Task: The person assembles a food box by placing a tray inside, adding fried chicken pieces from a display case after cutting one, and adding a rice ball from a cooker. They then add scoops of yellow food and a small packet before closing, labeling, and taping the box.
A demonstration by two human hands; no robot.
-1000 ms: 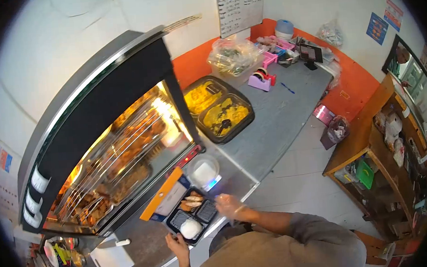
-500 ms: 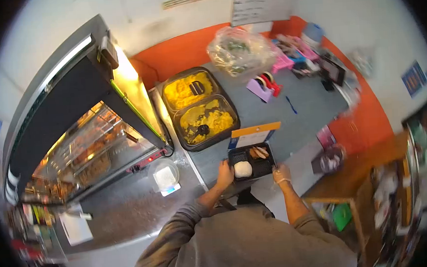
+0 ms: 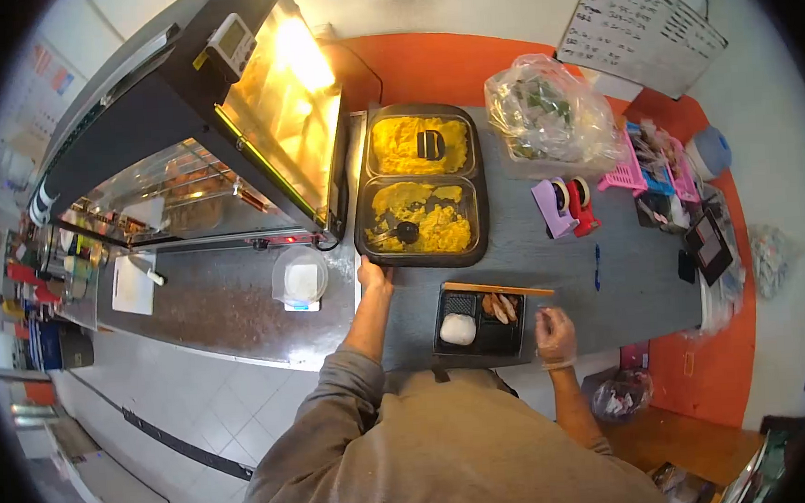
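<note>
My bare left hand point(image 3: 374, 275) grips the front left corner of a black food warmer point(image 3: 482, 247). The warmer has two compartments of yellow food, which looks like scrambled egg, with a black-handled utensil in each. In front of it on the counter is a black meal box point(image 3: 484, 349) with a ball of white rice point(image 3: 458, 329) and slices of browned meat point(image 3: 499, 308). Its lid point(image 3: 506, 288) stands raised at the back, seen nearly edge-on. Beside the box's right side, my right hand point(image 3: 555, 336) wears a clear plastic glove. Its fingers are curled in, holding nothing visible.
A lit glass display cabinet point(image 3: 259, 159) stands at left, with a round plastic tub point(image 3: 301, 278) before it. Tape dispensers point(image 3: 561, 209), a blue pen point(image 3: 597, 267), a large plastic bag with greens point(image 3: 550, 104) and pink baskets point(image 3: 632, 168) occupy the right side.
My left hand has left the meal box and moved to the warmer's corner. My right hand has let go of the box's right edge. The lid has tilted, and the view has turned.
</note>
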